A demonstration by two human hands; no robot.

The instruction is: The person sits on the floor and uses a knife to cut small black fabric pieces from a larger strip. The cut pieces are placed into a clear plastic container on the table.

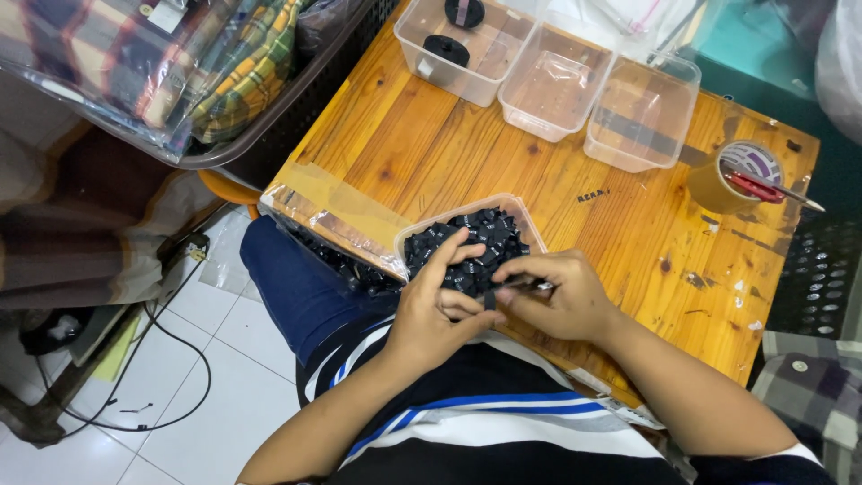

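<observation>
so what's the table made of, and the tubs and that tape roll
Table: looks like varnished wood; orange-brown planks with knots and visible grain, scuffed near the edge. Tubs: clear, slightly frosted plastic, probably thin and rigid; the wood shows through the walls. Tape roll: brown glossy plastic film, likely on a card core, though the core is hard to make out.

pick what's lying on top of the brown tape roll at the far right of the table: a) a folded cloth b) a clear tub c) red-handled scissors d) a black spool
c, the red-handled scissors lie across the top of the brown tape roll near the far right corner of the wooden table, blades pointing to the right.
</observation>
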